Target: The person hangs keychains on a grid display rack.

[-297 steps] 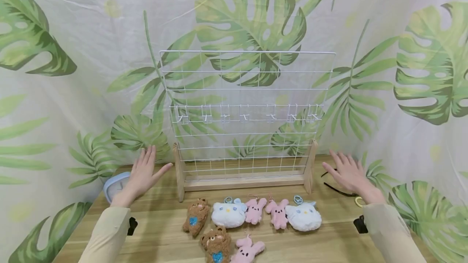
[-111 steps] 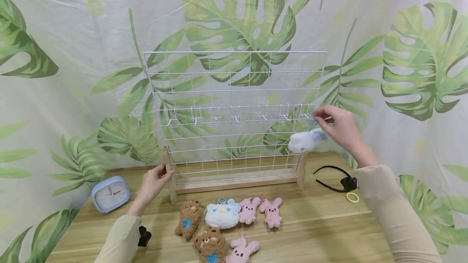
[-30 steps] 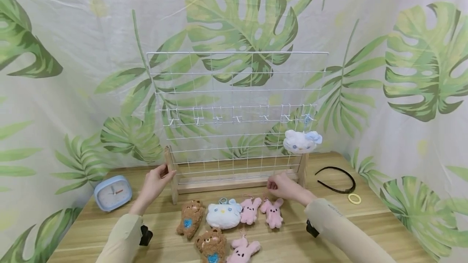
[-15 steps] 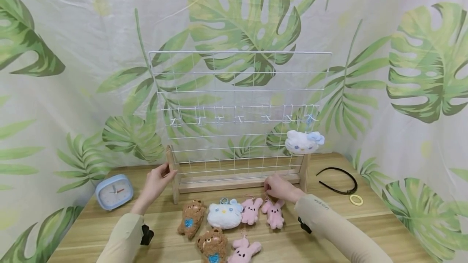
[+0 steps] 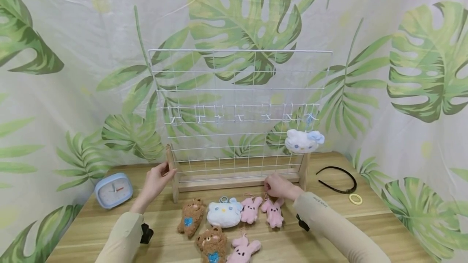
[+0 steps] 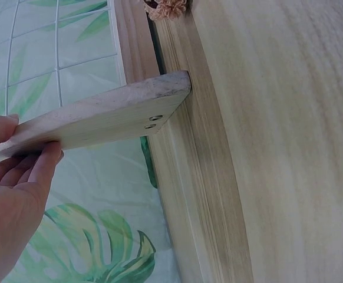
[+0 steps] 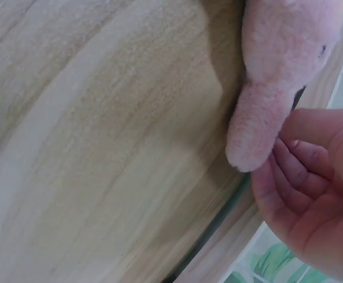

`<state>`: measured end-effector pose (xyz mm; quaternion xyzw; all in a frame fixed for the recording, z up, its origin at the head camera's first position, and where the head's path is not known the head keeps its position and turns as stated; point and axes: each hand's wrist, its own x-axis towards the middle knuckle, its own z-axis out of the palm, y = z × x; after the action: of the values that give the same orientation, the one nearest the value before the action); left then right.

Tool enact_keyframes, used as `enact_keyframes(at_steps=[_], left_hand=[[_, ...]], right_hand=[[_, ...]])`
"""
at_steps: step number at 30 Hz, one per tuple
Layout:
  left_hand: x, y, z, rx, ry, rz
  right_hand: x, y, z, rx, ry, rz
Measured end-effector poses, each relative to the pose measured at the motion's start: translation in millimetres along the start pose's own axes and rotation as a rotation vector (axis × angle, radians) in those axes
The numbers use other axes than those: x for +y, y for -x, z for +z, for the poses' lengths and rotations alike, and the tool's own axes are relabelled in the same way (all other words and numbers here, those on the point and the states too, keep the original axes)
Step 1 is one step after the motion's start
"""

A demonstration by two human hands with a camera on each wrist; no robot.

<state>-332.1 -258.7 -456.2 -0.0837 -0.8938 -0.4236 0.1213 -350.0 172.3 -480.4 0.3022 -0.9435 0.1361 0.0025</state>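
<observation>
My left hand (image 5: 156, 182) grips the left wooden upright (image 6: 101, 112) of a white wire grid rack (image 5: 234, 135), thumb on one face and fingers on the other. My right hand (image 5: 279, 186) pinches at the cord end of a pink bunny plush charm (image 5: 273, 215), which lies on the table; in the right wrist view the bunny's ear (image 7: 254, 132) partly hides the fingertips. A white cat plush charm (image 5: 302, 141) with a blue bow hangs from the rack's rightmost hook (image 5: 310, 117). Several other white hooks (image 5: 238, 117) in that row carry nothing.
On the wooden table (image 5: 310, 238) lie another white cat charm (image 5: 224, 214), two more pink bunnies, one bunny (image 5: 250, 210) behind the other, and two brown bears, including a bear (image 5: 191, 216). A blue clock (image 5: 114, 190) stands left; a black headband (image 5: 354, 180) and yellow ring (image 5: 356, 199) lie right.
The white cat charm, earlier in my right hand, now hangs on the rightmost hook. That hand has come down to the pink bunny's cord. My left hand stays on the upright.
</observation>
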Motion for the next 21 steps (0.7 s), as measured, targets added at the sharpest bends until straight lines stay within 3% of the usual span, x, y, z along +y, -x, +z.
enact_keyframes(at_steps=[8, 15, 21], left_hand=[[0.6, 0.3, 0.2, -0.003, -0.008, -0.01], [1.4, -0.3, 0.3, -0.002, 0.005, 0.001], [3.0, 1.3, -0.4, -0.009, 0.004, 0.002]], right_hand=[[-2, 9.6, -12, -0.039, -0.142, 0.031], [-4, 21.2, -29, 0.041, -0.236, 0.047], [-8, 32.9, -40, 0.112, -0.253, -0.004]])
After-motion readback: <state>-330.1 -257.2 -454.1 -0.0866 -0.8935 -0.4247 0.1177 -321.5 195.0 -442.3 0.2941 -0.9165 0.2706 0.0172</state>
